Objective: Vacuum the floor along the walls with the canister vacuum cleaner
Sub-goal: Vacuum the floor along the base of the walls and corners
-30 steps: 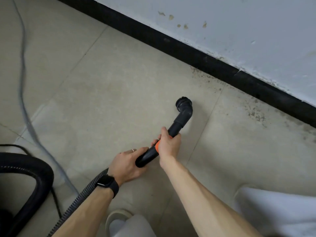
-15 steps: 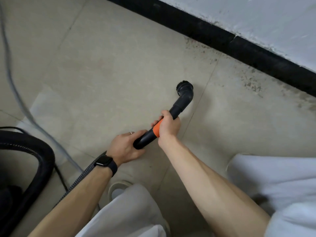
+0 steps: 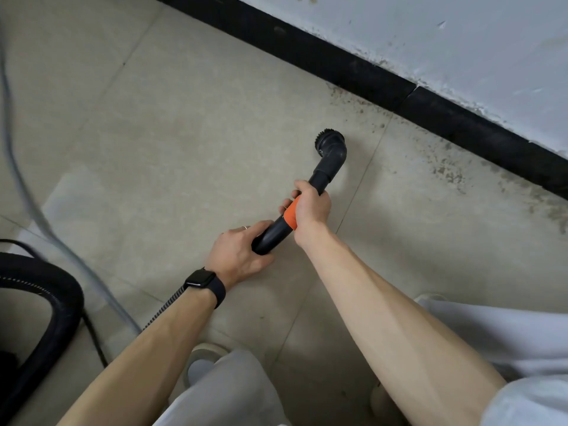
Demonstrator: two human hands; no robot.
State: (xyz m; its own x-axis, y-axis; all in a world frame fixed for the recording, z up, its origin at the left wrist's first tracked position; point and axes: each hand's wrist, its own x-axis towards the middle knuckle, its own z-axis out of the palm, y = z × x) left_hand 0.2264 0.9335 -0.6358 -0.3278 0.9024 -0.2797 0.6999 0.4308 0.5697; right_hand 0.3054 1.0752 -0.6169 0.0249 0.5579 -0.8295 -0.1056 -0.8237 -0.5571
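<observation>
The right hand (image 3: 310, 207) is wrapped around the black tube (image 3: 270, 236), covering part of its orange band (image 3: 290, 216), with the fingers curled under it. Just behind, the left hand (image 3: 236, 256) grips the rear end of the same tube where the ribbed hose (image 3: 166, 305) joins it; a dark watch (image 3: 204, 282) sits on that wrist. Ahead of the right hand the tube bends at an elbow into a round brush head (image 3: 329, 145), which is on or just above the floor (image 3: 184, 133), beside a tile joint (image 3: 362, 179); contact cannot be told for sure.

The brush head is near the black skirting (image 3: 338, 66) at the foot of the wall (image 3: 461, 41), but not against it. A band of dark dirt (image 3: 445, 169) lies along the skirting, between it and the brush head and further to the right. The hose runs back toward a black curved part at the left edge, likely the vacuum cleaner (image 3: 58, 302), next to a grey cable (image 3: 18, 179).

This looks like the middle of the edge pass, with the dirty strip not yet cleared. The next move calls for pushing the brush head forward until it meets the skirting, then drawing it along the dirt to the right, with enough slack in the hose to follow.
</observation>
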